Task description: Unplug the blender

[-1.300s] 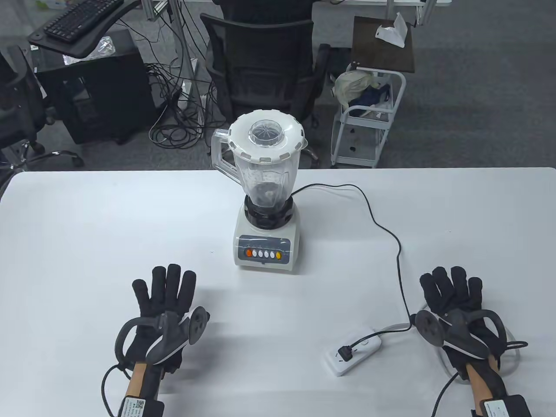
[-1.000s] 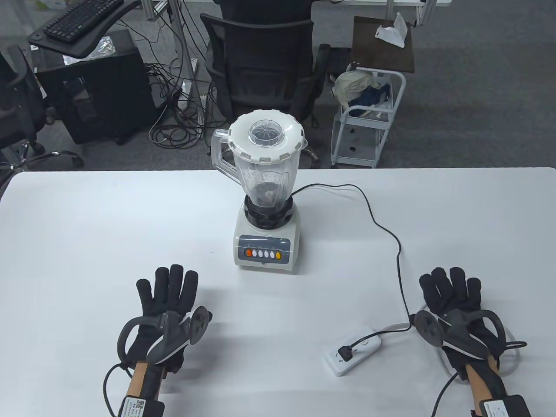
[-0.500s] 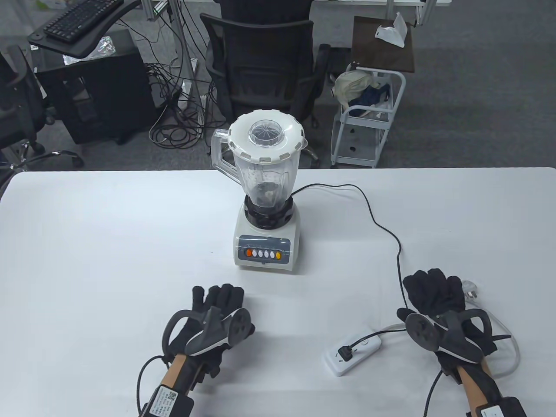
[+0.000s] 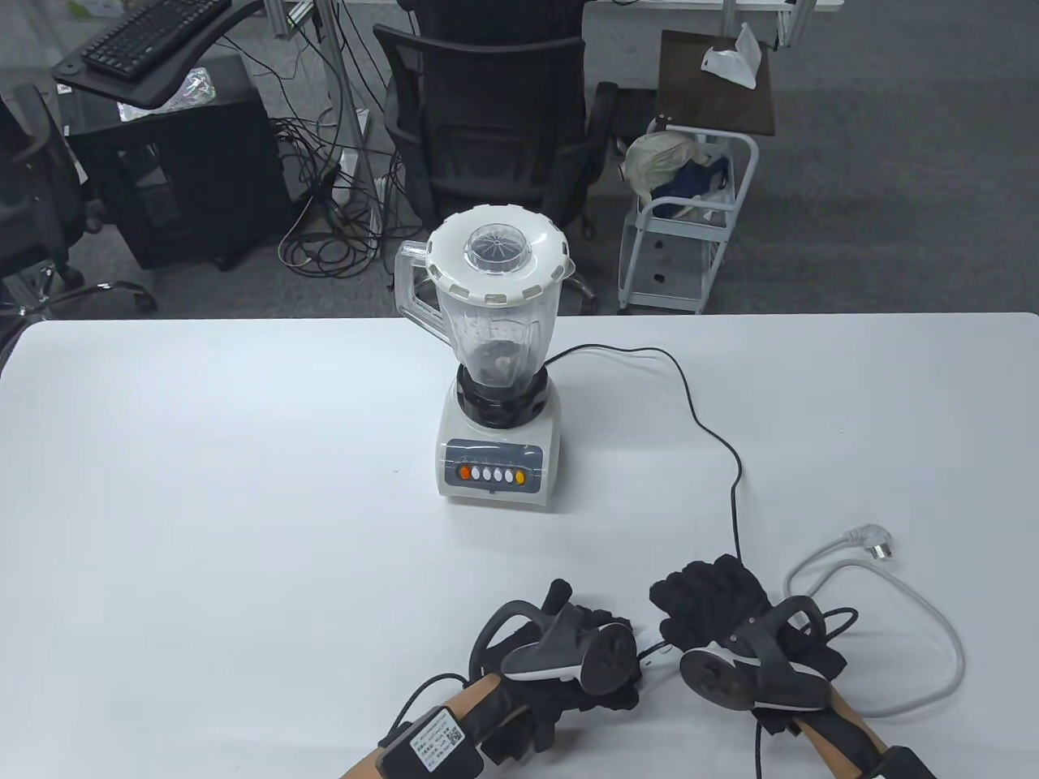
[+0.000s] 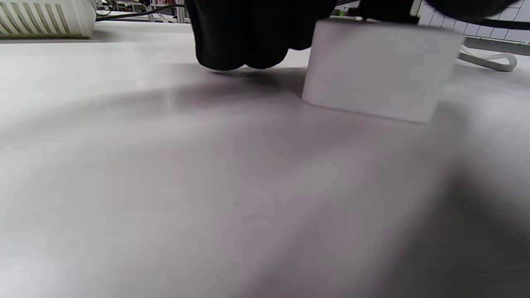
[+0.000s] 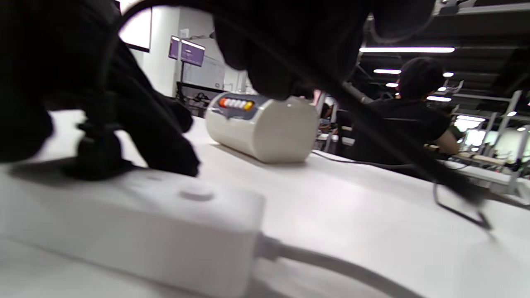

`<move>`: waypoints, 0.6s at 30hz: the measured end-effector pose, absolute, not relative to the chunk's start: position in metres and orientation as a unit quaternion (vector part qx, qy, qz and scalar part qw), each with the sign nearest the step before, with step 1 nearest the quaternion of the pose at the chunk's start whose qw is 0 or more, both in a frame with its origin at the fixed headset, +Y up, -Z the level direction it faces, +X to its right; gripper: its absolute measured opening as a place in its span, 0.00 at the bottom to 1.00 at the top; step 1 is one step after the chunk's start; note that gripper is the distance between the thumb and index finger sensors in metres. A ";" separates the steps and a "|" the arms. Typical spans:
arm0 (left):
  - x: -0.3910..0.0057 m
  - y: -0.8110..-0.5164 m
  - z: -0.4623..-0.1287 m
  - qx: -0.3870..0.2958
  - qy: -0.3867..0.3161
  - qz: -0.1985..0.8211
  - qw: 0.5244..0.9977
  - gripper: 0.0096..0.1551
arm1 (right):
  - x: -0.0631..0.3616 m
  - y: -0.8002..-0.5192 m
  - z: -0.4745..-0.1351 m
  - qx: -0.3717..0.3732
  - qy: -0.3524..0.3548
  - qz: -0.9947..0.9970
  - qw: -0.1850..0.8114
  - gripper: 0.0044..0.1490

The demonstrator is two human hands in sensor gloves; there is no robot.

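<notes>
On the white table (image 4: pixel 203 487), the left hand (image 4: pixel 568 649) rests at the white plastic power strip (image 6: pixel 124 223) while the right hand (image 4: pixel 714 604) pinches the black plug (image 6: pixel 97 159), apparently not yet pulled, its black cord (image 4: pixel 714 430) running to the white clear-jug blender (image 4: pixel 497 365) standing further back.

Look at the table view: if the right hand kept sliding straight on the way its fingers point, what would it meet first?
The right hand points up-left, toward the blender. Only bare table shows between them, so probably the blender's base, though depth is uncertain.
</notes>
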State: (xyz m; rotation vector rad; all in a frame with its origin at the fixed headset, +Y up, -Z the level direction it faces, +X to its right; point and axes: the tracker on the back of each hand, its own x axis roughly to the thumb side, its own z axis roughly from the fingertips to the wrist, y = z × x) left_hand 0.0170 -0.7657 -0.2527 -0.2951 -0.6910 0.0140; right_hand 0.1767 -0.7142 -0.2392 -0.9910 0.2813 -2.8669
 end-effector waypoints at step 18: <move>0.011 -0.772 -0.249 -0.123 -0.330 0.046 0.935 0.50 | 0.137 -0.730 -0.226 -0.394 0.091 -0.911 0.079 0.26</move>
